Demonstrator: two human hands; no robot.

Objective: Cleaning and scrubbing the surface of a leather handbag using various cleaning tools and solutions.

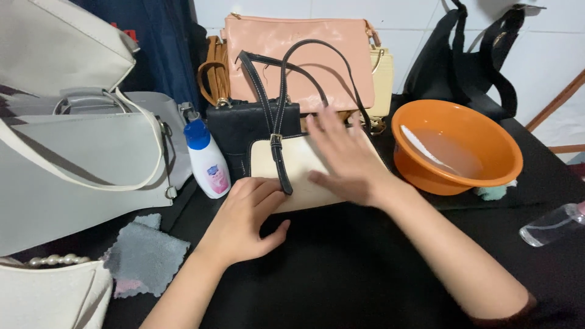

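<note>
Left hand [247, 222] lies flat, grip loose and holding nothing, fingertips on the near edge of the cream bag [304, 173] at centre of the black counter [365, 274]. Right hand [344, 158], blurred, fingers spread wide, rests open on the bag's face beside its black strap [279, 152]. White bottle [206, 159] at 9 o'clock of the bag, orange basin [457, 146] at 3 o'clock, pink bag [298, 58] at 12.

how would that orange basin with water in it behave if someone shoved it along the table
The orange basin holds shallow water, so a quick shove would probably slosh it toward the rim. Its wide, low shape looks unlikely to tip. On the black table it would probably slide rather than roll.
</note>
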